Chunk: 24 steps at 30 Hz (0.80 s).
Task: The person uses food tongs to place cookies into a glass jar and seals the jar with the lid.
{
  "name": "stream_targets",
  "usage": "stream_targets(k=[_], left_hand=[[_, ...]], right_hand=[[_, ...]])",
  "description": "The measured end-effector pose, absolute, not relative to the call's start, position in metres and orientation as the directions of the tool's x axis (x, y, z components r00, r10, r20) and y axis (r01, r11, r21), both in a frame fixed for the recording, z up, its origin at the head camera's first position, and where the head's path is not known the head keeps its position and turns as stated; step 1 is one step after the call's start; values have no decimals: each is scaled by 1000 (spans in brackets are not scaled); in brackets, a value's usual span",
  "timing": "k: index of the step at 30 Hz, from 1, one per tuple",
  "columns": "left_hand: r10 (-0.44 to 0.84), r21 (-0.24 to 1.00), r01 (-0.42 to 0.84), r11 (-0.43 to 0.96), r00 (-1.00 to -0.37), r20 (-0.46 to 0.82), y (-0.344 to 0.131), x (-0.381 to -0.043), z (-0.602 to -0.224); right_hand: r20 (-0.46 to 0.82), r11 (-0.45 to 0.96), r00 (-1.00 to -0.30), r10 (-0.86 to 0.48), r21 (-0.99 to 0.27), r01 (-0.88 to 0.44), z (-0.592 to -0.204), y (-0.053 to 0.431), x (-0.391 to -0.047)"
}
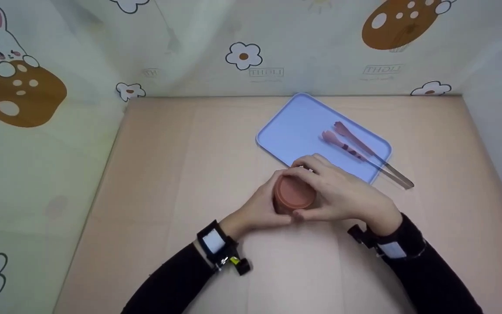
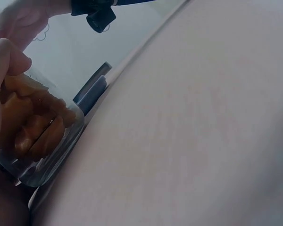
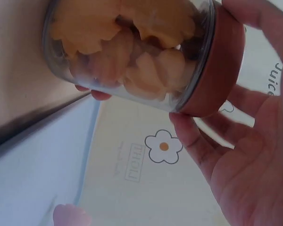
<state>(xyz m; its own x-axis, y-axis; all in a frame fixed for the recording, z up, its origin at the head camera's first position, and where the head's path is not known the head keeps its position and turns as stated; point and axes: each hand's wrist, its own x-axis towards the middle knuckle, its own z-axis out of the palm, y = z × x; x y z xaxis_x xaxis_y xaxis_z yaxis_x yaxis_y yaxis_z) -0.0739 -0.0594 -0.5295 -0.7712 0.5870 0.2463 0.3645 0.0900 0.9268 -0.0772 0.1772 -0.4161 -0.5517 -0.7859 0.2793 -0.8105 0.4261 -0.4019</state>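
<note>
A clear jar (image 3: 108, 89) with a reddish-brown lid (image 1: 295, 192) stands on the table in front of me, near the tray's front edge. Through its wall show orange-yellow pieces (image 3: 151, 70) with scalloped edges; their exact kind is unclear. My left hand (image 1: 257, 207) wraps round the jar's body from the left, and its fingertips show behind the jar in the right wrist view. From the right, my right hand (image 1: 347, 192) grips the lid by its rim, thumb on one side and fingers on the other. The lid sits on the jar.
Behind the jar lies a blue tray (image 1: 294, 126), set at an angle. Tongs (image 1: 366, 152) with pink tips and metal handles rest across its right part, handles reaching past the edge onto the wooden table (image 1: 155, 174). A patterned cloth (image 1: 190, 56) hangs behind and at the left.
</note>
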Motion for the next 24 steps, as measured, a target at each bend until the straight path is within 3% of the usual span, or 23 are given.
stream_targets(k=[5, 8, 11, 18, 24], left_hand=[[585, 919, 380, 106, -771, 251, -60, -74, -530], [590, 918, 385, 99, -765, 258, -60, -74, -530], [595, 916, 390, 93, -759, 264, -59, -75, -530], [593, 914, 393, 99, -761, 263, -59, -74, -528], [591, 921, 385, 66, -758, 274, -59, -74, -528]], right_hand=[[269, 540, -646, -714, -376, -753, -419, 171, -73], [274, 566, -666, -693, -366, -739, -418, 172, -71], [294, 539, -637, -713, -352, -765, -414, 177, -71], [295, 375, -495, -817, -379, -846, -409, 186, -78], [256, 352, -477, -841, -409, -842, -410, 185, -79]])
